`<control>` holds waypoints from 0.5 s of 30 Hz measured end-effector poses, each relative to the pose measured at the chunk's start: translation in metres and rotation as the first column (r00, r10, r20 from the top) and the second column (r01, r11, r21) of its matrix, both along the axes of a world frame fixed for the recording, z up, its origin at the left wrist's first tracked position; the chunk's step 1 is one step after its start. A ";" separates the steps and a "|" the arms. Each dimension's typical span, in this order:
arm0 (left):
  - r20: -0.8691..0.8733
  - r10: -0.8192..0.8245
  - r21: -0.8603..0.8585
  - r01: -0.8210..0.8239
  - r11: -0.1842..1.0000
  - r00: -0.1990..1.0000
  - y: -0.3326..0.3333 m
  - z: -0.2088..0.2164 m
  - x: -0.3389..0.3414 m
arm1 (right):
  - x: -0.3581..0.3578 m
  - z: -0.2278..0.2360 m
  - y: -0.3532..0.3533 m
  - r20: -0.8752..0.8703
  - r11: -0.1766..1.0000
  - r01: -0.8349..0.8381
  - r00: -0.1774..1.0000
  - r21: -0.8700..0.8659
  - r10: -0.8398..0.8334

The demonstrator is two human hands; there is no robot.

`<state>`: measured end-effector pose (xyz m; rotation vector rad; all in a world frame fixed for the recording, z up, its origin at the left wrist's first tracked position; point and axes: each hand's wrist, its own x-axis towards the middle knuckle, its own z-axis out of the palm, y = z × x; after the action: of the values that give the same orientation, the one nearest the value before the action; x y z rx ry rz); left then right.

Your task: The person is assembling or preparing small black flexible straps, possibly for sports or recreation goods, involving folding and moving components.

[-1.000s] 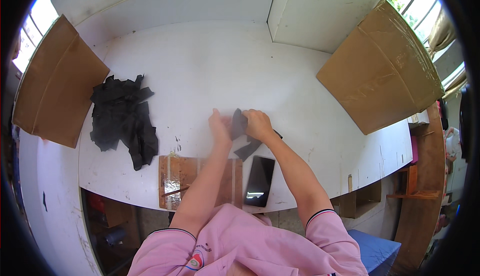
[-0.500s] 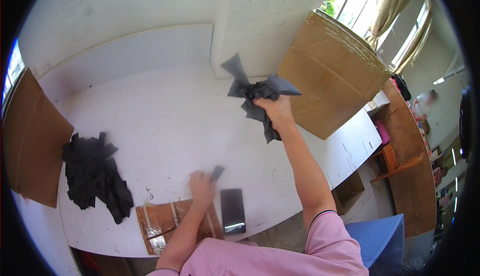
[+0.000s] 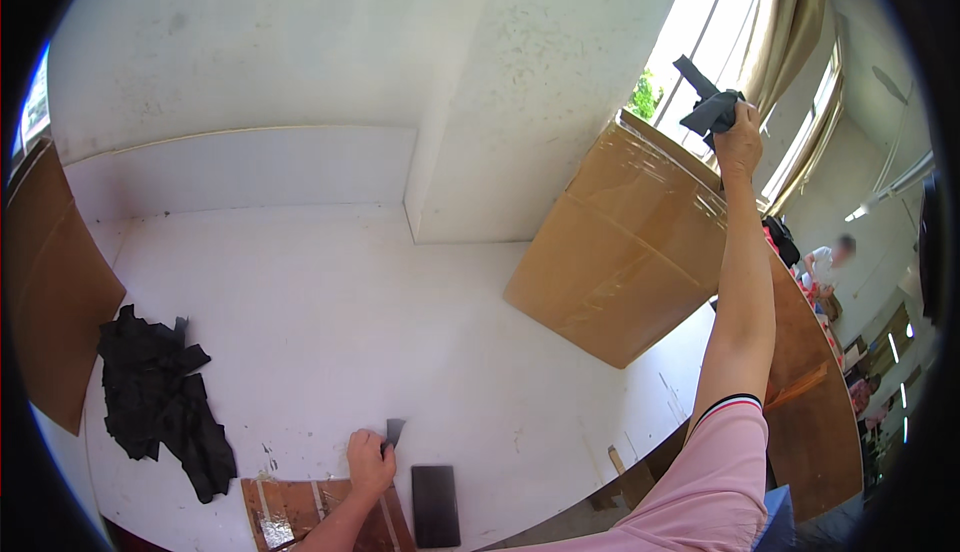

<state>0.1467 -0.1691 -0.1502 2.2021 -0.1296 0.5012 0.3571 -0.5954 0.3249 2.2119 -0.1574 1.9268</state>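
My right hand (image 3: 738, 138) is raised high above the cardboard panel (image 3: 625, 252) at the right and grips a crumpled piece of dark grey fabric (image 3: 708, 102). My left hand (image 3: 369, 460) rests low on the white table (image 3: 330, 322) near its front edge and pinches a small dark scrap (image 3: 393, 433). A pile of black fabric pieces (image 3: 155, 402) lies at the table's left. A flat black rectangular device (image 3: 436, 505) lies just right of my left hand.
A brown taped board (image 3: 285, 512) lies at the front edge under my left wrist. A second cardboard panel (image 3: 50, 282) stands at the left. A white wall column (image 3: 520, 102) rises behind the table. Another person (image 3: 825, 262) is far right by a window.
My right hand has lifted the dark fabric from the table's middle up and to the right, over the cardboard. My left hand stayed near the front edge, holding a small scrap.
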 end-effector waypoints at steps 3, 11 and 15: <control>-0.020 0.012 0.000 -0.012 1.000 1.000 0.006 0.003 -0.006 | 0.021 -0.023 0.007 -0.494 0.955 0.295 0.830 -0.004 -0.259; -0.055 -0.010 -0.018 0.009 1.000 0.998 0.003 -0.003 -0.007 | 0.040 -0.053 -0.024 -0.411 0.916 0.057 0.904 0.397 0.122; -0.022 -0.020 -0.036 0.019 0.999 1.000 0.001 0.001 -0.002 | 0.015 -0.053 -0.014 -0.375 0.982 -0.036 0.921 0.186 0.105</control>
<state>0.1445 -0.1684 -0.1493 2.1683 -0.1294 0.4647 0.3717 -0.6095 0.2714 2.6971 -0.1939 1.5180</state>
